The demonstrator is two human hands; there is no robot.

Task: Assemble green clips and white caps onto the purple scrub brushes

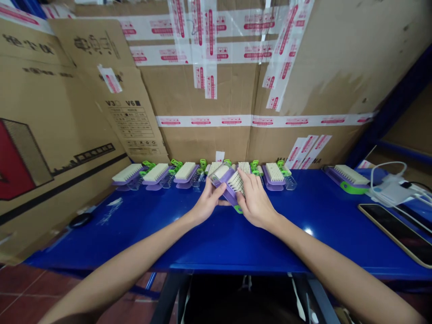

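Above the middle of the blue table, both hands hold a purple scrubbing brush with pale bristles, a clear plastic part at its upper left and a green tip at its lower right. My left hand is closed round its left side, thumb on the purple body. My right hand is closed on the bristle side, its fingers touching the bristles. The brush is tilted, and the fingers hide part of it. Just behind the hands stands a row of similar brushes, including one brush to the left and another brush to the right.
Taped cardboard walls the back of the blue table, and a printed carton borders the left. At right lie another brush, a white charger with cables and a phone. A black round object sits front left.
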